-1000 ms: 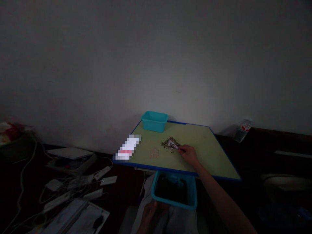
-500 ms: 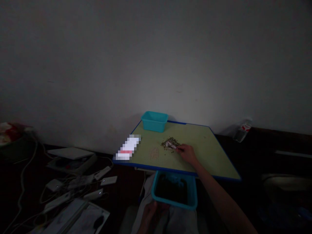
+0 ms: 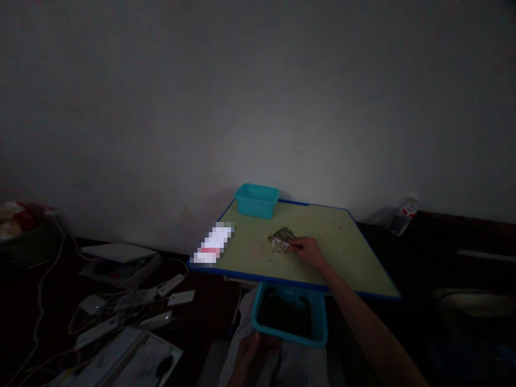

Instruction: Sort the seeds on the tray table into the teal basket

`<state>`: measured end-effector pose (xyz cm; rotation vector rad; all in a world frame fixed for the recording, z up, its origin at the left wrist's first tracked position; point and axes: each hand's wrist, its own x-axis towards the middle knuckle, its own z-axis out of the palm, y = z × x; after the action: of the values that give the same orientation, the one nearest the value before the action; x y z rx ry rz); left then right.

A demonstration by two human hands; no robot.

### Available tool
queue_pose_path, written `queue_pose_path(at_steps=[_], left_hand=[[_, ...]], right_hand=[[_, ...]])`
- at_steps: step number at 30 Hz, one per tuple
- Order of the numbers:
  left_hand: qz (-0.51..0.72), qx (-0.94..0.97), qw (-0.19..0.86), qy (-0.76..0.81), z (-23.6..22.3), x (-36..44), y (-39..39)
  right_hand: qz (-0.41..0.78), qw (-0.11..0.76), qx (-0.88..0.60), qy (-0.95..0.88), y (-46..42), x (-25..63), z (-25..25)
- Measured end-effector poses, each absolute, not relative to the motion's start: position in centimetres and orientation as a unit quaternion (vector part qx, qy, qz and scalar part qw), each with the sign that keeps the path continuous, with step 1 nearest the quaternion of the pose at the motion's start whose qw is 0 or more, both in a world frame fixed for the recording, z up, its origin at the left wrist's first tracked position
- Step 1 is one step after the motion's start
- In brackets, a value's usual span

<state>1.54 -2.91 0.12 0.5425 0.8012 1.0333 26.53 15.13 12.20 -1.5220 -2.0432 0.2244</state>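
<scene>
Gently work the pale tool point(image 3: 281, 242), pinched in the right hand point(image 3: 309, 251), shallowly through dark grains point(image 3: 286, 233) on the desk point(image 3: 355, 244); steady the near tub point(image 3: 320, 322) with the left hand point(image 3: 246, 353), grip unclear.

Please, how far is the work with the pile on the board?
A pale patch lies separately and the near tub holds dark material, so some looks done. The right hand holds a slim tool at the dark speckled pile. That pile seems left; how much, I cannot tell.
</scene>
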Motion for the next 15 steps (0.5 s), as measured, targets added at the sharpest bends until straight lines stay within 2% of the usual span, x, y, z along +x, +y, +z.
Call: queue_pose_path(at_steps=[9, 15], left_hand=[[0.480, 0.265, 0.762, 0.344, -3.9, 1.6, -2.4], [0.470, 0.261, 0.762, 0.361, -2.8, 1.5, -2.4]], right_hand=[[0.107, 0.302, -0.507, -0.800, 14.8, 26.4, 11.9], [0.121, 0.302, -0.471, -0.820, 14.8, 26.0, 11.5]])
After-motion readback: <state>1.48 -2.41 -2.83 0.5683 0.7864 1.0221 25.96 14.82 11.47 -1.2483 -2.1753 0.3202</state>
